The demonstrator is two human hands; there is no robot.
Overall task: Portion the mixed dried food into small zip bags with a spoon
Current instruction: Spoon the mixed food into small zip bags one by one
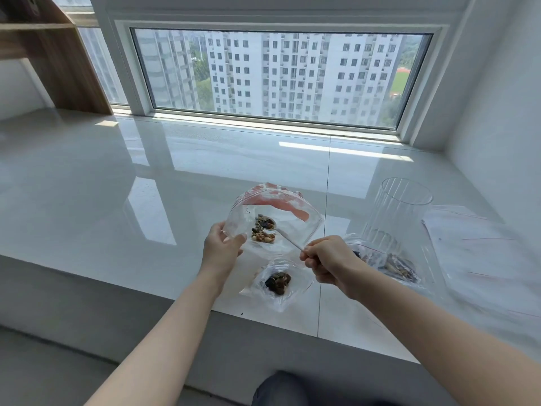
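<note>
Zip bag [272,218]: clear, held open above the surface [117,177], some dried food at its bottom; red zip strip blurred. Left hand [221,244]: fingers pinch the bag's left edge. Right hand [328,262]: fingers clenched around the spoon [285,234] handle, bowl inside the bag, loaded. 1 filled bag [278,282] lies below. Glass jar [392,221]: contents hard to make out.

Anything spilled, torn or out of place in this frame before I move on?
Nothing stands out. The left hand holds the open zip bag, and the right hand has the spoon inside it, with the food staying in the bag. A filled bag lies flat on the ledge, and the glass jar stands upright.
</note>
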